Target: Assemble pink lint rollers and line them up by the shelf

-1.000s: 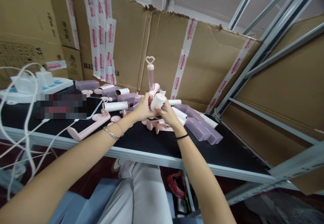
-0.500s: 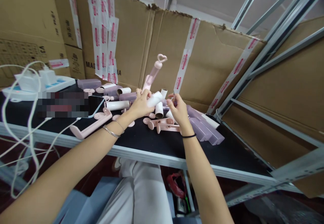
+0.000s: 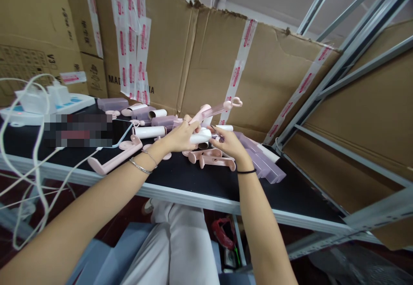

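Note:
My left hand (image 3: 182, 136) is closed round a white roll (image 3: 200, 136) and a pink handle (image 3: 201, 112). The handle's clear pinkish stem slants up to the right and ends in a heart-shaped loop. At the roll's right end is my right hand (image 3: 229, 142), its thumb and fingers bent about that end; the exact contact is partly hidden. Just below the hands lie pink L-shaped brackets (image 3: 217, 161) with rounded ends. Behind and beside them are more white rolls (image 3: 149, 132) with cardboard cores and translucent purple cases (image 3: 266, 164).
A phone (image 3: 121, 132) on a cable lies at the left, beside a white power strip (image 3: 77, 102) with plugs. Another pink bracket (image 3: 114, 158) rests near the table's front edge (image 3: 193, 197). A cardboard wall (image 3: 167, 48) stands behind, with metal shelf posts at the right.
The pink handle has swung from steeply upright to a low slant rightward. The white roll has turned nearly level, and my right hand has come in against its right end.

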A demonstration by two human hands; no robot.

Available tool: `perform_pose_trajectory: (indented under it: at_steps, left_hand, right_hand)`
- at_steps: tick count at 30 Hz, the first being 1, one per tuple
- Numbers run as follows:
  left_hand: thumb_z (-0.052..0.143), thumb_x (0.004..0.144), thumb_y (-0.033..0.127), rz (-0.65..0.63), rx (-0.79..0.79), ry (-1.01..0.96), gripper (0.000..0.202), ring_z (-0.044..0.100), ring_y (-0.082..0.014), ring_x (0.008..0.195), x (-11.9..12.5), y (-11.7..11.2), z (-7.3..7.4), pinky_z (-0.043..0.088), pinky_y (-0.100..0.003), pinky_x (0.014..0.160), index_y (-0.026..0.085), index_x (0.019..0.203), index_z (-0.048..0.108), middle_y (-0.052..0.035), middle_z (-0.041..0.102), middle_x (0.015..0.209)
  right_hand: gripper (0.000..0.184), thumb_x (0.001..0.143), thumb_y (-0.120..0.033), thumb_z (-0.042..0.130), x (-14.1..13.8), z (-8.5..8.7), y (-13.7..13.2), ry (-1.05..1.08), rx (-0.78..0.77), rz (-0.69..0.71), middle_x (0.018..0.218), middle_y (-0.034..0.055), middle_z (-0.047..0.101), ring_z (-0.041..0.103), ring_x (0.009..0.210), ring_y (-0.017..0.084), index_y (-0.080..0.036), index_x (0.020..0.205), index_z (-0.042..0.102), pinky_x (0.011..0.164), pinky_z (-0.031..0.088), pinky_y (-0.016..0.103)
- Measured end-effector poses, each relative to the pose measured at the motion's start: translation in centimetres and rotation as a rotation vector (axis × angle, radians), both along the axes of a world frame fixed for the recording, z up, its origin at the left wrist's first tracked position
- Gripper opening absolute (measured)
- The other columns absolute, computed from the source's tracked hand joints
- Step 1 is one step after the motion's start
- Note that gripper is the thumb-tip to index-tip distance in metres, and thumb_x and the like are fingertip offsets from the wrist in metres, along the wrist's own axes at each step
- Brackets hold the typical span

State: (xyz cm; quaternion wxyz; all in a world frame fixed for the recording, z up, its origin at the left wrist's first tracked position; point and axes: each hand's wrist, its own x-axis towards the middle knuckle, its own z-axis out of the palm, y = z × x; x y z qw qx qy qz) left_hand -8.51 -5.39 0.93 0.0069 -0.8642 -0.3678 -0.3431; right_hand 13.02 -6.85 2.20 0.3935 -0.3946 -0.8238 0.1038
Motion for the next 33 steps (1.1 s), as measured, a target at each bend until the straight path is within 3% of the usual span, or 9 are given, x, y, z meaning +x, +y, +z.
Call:
perform_pose_trajectory:
  at_steps: [8, 11, 15, 22, 27, 33]
  left_hand:
    - [0.064, 0.06, 0.023, -0.009, -0.01, 0.099, 0.041, 0.05, -0.0217, 0.088, 0.1, -0.3, 0.1, 0.042, -0.032, 0.076, 0.021, 0.099, 0.05, -0.006, 0.04, 0.1]
    - [0.064, 0.057, 0.021, -0.006, -0.001, 0.137, 0.041, 0.048, -0.0234, 0.089, 0.2, -0.4, 0.2, 0.04, -0.033, 0.077, 0.02, 0.095, 0.051, -0.0057, 0.042, 0.097]
    - [0.066, 0.053, 0.02, -0.021, -0.007, 0.162, 0.043, 0.047, -0.0247, 0.092, 0.3, -0.4, 0.4, 0.039, -0.034, 0.08, 0.019, 0.093, 0.051, -0.0051, 0.043, 0.094]
    - [0.07, 0.056, 0.033, 0.054, -0.021, 0.052, 0.051, 0.049, -0.0244, 0.092, 0.0, 0.4, 0.1, 0.039, -0.036, 0.083, 0.02, 0.101, 0.05, -0.0066, 0.045, 0.103]
    - [0.073, 0.056, 0.039, 0.032, 0.04, 0.056, 0.065, 0.045, -0.0303, 0.105, 0.0, 0.9, -0.2, 0.037, -0.041, 0.089, 0.023, 0.114, 0.05, -0.0101, 0.046, 0.112]
    - [0.072, 0.059, 0.04, 0.069, 0.059, 0.068, 0.062, 0.043, -0.0311, 0.109, -0.1, 0.9, -0.4, 0.036, -0.043, 0.092, 0.022, 0.115, 0.052, -0.0119, 0.046, 0.118]
  right_hand:
    - [0.038, 0.064, -0.013, 0.067, 0.1, 0.6, -0.4, 0.02, -0.141, 0.041, 0.1, 0.0028, 0.07, 0.062, 0.092, 0.022, -0.024, 0.1, 0.068, 0.086, 0.043, 0.039]
    - [0.04, 0.063, -0.014, 0.067, 0.2, 0.5, -0.3, 0.003, -0.136, 0.063, 0.101, 0.0035, 0.07, 0.062, 0.092, 0.022, -0.023, 0.102, 0.068, 0.085, 0.044, 0.038]
    - [0.025, 0.069, -0.013, 0.059, 0.4, 0.6, -0.3, -0.082, -0.091, 0.036, 0.09, 0.0034, 0.071, 0.062, 0.081, 0.019, -0.02, 0.091, 0.07, 0.081, 0.045, 0.035]
    - [0.027, 0.083, -0.037, 0.049, 0.2, 0.3, -0.5, 0.118, -0.115, 0.021, 0.092, 0.0014, 0.068, 0.058, 0.086, 0.019, -0.024, 0.097, 0.068, 0.081, 0.042, 0.033]
    - [0.022, 0.086, -0.025, 0.042, 0.1, 0.2, -0.3, -0.007, -0.064, -0.127, 0.065, -0.0016, 0.06, 0.051, 0.061, 0.014, -0.02, 0.082, 0.062, 0.067, 0.039, 0.028]
    - [0.022, 0.087, -0.026, 0.039, -0.3, -0.1, -0.2, -0.086, -0.057, -0.095, 0.083, -0.0002, 0.064, 0.053, 0.069, 0.013, -0.022, 0.087, 0.061, 0.068, 0.038, 0.025]
